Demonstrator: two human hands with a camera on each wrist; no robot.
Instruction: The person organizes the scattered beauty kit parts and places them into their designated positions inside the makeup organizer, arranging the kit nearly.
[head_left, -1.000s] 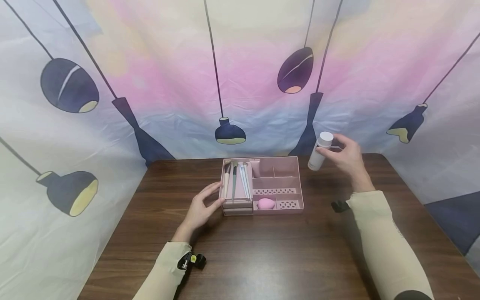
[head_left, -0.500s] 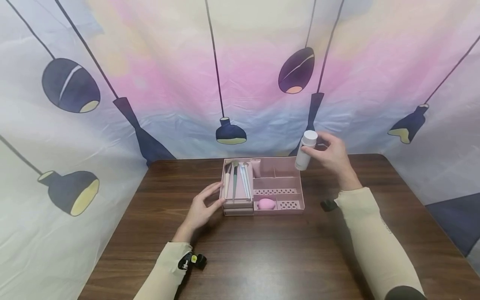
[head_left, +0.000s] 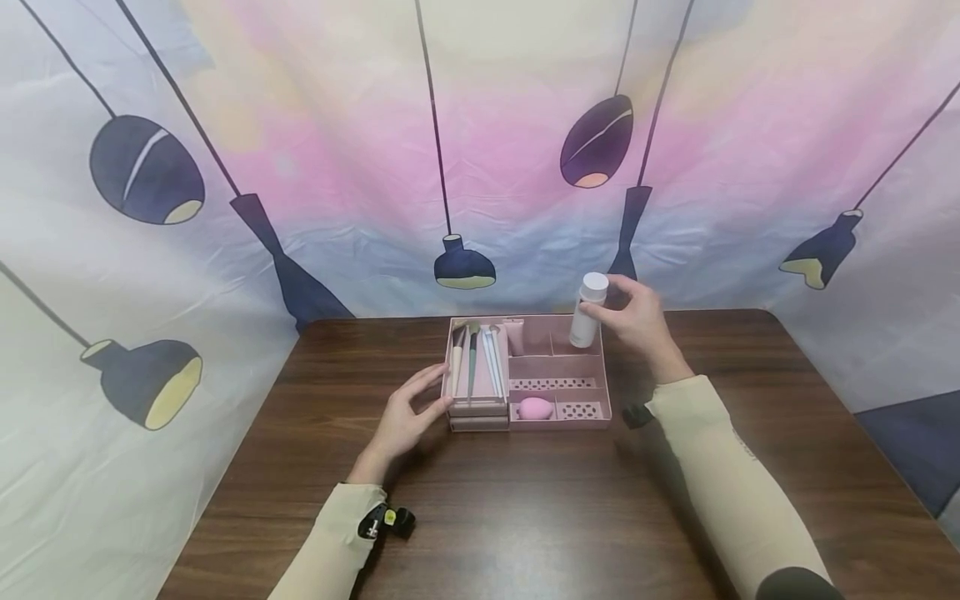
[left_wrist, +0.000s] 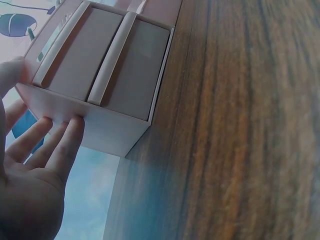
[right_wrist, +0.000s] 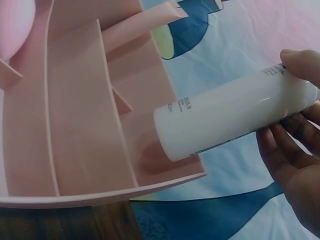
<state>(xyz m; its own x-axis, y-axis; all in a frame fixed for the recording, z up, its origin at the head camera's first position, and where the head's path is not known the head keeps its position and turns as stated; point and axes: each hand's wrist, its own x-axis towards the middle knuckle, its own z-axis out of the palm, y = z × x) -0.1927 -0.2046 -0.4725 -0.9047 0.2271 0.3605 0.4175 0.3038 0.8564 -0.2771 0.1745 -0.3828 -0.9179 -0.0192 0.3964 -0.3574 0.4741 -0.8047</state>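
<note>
My right hand (head_left: pixel 637 317) grips a white capped bottle (head_left: pixel 588 312) near its cap, thumb on one side and fingers on the other. The bottle tilts slightly over the back right compartment of a pink organizer (head_left: pixel 555 367), its base (right_wrist: pixel 172 135) close above that compartment in the right wrist view. My left hand (head_left: pixel 401 419) touches the organizer's left side with extended fingers, beside two small drawers (left_wrist: pixel 135 65). Makeup brushes (head_left: pixel 474 362) lie on the organizer's left top. A pink tube (head_left: pixel 515 336) stands in a back compartment, and a pink makeup sponge (head_left: pixel 536 408) sits in a front one.
The organizer stands near the back edge of a dark wooden table (head_left: pixel 495 517). Behind it hangs a cloth backdrop (head_left: pixel 337 167) printed with lamps. Thin dividers (right_wrist: pixel 112 100) separate the organizer's compartments.
My right hand has carried the bottle leftward, from beside the organizer to over its back right compartment, and slightly lower at the end. My left hand has stayed on the organizer's side.
</note>
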